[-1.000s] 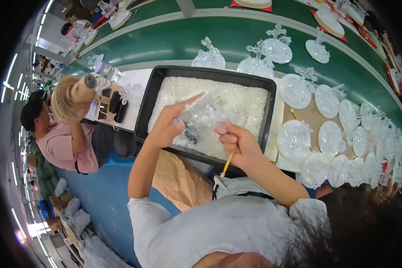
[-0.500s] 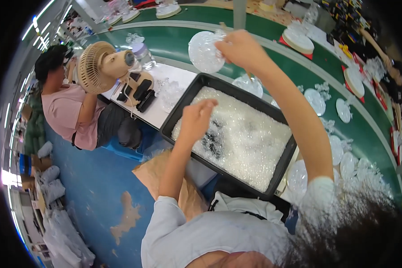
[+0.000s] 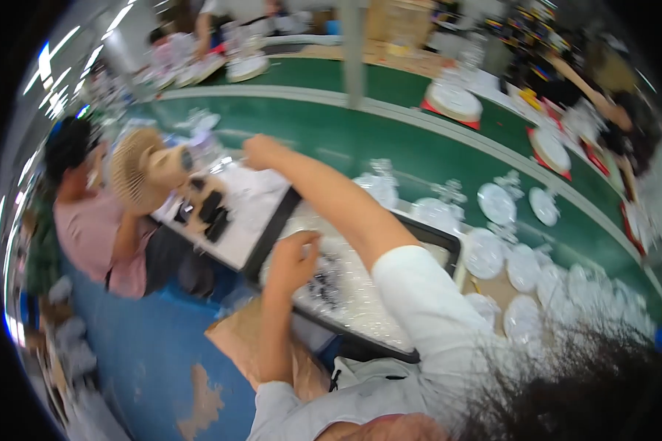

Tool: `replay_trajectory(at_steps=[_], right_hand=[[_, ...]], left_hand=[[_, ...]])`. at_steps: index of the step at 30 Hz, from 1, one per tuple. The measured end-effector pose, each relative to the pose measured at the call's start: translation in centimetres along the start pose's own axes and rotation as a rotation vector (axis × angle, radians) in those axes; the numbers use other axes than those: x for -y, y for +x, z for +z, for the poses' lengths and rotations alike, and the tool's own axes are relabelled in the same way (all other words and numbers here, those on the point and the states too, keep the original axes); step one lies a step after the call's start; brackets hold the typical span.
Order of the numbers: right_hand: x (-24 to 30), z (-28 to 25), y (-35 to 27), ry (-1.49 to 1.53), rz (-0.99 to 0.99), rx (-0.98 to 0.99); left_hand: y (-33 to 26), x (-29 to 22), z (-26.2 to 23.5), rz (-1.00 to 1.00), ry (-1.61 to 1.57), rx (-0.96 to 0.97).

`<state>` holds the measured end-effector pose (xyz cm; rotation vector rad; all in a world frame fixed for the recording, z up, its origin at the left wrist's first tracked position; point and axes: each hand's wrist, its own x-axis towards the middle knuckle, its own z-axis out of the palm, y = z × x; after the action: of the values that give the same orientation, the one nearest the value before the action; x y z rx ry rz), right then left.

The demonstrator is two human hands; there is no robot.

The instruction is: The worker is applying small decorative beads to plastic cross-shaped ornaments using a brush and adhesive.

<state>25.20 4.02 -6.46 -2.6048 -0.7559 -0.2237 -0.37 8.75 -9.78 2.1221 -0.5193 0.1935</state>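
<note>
1. Fingers of the left hand (image 3: 296,259) are curling loosely, slightly apart, over the white beads in the black tray (image 3: 268,237); motion blur is hiding whether they are pinching anything.
2. Fingers of the right hand (image 3: 261,152) are bunching together at the end of an outstretched arm, reaching well beyond the tray's far corner toward the white table (image 3: 251,213); I cannot tell whether they are holding anything.
3. Just beneath the left fingers, a dark patch (image 3: 324,283) is showing through the beads (image 3: 360,309), which are filling most of the tray, so plenty of loose stock appears to be waiting.
4. Far to the right of both hands, clear round ornaments (image 3: 522,268) are lying in rows on a tan board and on the green conveyor belt (image 3: 390,147), which suggests a good number of pieces are already finished.
5. Beyond the right fingers, a small tan desk fan (image 3: 143,170) is standing on the white table.
6. To the left of it, a co-worker in a pink shirt (image 3: 88,235) is sitting at that table.
</note>
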Motion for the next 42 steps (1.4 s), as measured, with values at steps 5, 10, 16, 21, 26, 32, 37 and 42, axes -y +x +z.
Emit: replay_trajectory(at_steps=[5, 10, 16, 21, 26, 32, 37, 42], right_hand=[[0.5, -11.4, -4.4, -0.237, -0.154, 0.125], [-17.4, -25.6, -22.0, -0.612, 0.363, 0.377], [-32.1, -27.9, -45.4, -0.480, 0.492, 0.604], [-29.8, -28.4, -46.3, -0.431, 0.504, 0.438], [-20.6, -33.3, -43.7, -0.556, 0.387, 0.006], [-2.7, -28.0, -39.8, -0.286, 0.118, -0.085], [4.0, -18.4, -37.1, -0.287, 0.049, 0.251], [3.1, -14.0, -36.5, -0.185, 0.049, 0.334]], left_hand=[[-1.7, 0.6, -2.9, 0.020, 0.039, 0.043], [-1.7, -0.4, -2.7, 0.097, 0.121, 0.233], [0.5, -1.4, 0.1, 0.161, 0.317, 0.550], [1.9, -1.3, 4.5, 0.080, 0.595, 0.596], [-0.1, -1.4, 3.4, 0.220, 0.524, 0.870], [-3.4, -3.1, 0.8, 0.111, 0.509, 0.722], [-4.1, -2.7, 0.3, 0.025, 0.590, 0.832], [-5.2, -4.8, -0.6, -0.111, 0.623, 0.673]])
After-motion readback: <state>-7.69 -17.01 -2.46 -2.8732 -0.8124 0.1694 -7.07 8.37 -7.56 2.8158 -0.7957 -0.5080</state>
